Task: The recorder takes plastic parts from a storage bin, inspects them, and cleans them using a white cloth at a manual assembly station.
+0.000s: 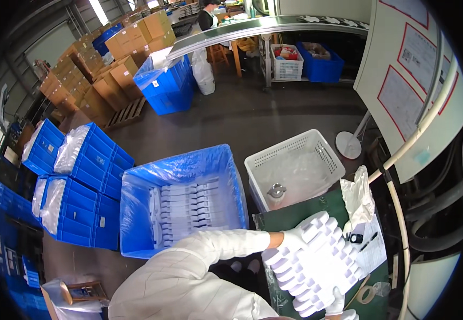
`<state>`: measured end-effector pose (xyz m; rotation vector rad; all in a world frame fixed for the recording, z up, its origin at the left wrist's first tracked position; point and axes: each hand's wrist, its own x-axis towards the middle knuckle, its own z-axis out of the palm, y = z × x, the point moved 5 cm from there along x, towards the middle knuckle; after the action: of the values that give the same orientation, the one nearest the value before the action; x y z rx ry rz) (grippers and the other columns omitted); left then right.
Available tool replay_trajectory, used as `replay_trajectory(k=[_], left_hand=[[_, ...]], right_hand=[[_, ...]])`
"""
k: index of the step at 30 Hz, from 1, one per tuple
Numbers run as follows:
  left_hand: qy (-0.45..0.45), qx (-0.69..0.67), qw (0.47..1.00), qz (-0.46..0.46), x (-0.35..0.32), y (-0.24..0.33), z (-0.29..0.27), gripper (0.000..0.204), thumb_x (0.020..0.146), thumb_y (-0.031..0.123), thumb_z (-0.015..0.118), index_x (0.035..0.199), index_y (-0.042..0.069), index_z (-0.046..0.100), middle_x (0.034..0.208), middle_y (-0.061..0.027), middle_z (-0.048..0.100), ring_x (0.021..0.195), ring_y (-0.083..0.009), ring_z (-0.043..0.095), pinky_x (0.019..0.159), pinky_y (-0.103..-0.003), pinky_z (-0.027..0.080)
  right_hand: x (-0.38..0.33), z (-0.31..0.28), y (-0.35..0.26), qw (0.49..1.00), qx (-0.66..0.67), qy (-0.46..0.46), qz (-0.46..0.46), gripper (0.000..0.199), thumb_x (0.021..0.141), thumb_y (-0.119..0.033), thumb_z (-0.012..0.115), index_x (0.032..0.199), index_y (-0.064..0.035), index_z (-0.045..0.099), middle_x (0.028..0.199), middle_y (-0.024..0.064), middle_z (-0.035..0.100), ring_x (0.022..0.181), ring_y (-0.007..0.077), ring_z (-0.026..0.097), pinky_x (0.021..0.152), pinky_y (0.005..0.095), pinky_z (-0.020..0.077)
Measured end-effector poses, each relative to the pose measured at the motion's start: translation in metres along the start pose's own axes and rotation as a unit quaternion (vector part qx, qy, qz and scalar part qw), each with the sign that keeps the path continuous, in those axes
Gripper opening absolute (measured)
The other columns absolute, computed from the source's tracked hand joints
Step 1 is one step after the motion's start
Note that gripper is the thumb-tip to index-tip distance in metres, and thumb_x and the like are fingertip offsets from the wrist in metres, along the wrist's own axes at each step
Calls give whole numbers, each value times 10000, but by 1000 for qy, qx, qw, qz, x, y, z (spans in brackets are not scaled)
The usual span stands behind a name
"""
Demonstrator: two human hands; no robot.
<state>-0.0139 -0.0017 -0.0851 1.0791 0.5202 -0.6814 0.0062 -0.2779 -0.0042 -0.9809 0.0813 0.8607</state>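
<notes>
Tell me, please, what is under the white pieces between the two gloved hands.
The green table shows around the white pieces, with a paper sheet at their right; anything directly beneath is covered.

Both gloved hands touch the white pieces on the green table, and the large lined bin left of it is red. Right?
Colour is wrong: the head view shows the lined bin is blue. The left hand and right hand do touch the white pieces on the green table.
</notes>
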Motion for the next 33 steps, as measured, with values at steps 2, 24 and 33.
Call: replay_trajectory(k=[2, 24, 33], left_hand=[[21, 74, 996, 47, -30, 25, -1, 499, 768, 170, 748, 1228, 90, 573, 1057, -95, 652, 951, -275, 611, 772, -457, 501], [173, 65, 965, 184, -368, -30, -290, 607, 745, 132, 773, 1293, 1, 548, 1193, -101, 635, 1077, -175, 598, 946, -300, 473], [242, 79, 953, 162, -447, -89, -407, 491, 744, 158, 781, 1185, 0, 633, 1084, -72, 677, 989, -147, 626, 876, -285, 494]], right_hand=[[-11, 7, -1, 1000, -5, 5, -11, 757, 819, -195, 710, 1435, 12, 322, 1397, 165, 454, 1270, 330, 462, 1095, 458, 360], [48, 346, 174, 991, -31, -133, 2, 742, 802, -24, 702, 1440, 1, 324, 1419, 131, 450, 1297, 276, 448, 1093, 400, 350], [86, 403, 309, 990, -13, -118, 81, 651, 816, -11, 682, 1399, 17, 395, 1366, 108, 512, 1244, 243, 502, 1064, 371, 382]])
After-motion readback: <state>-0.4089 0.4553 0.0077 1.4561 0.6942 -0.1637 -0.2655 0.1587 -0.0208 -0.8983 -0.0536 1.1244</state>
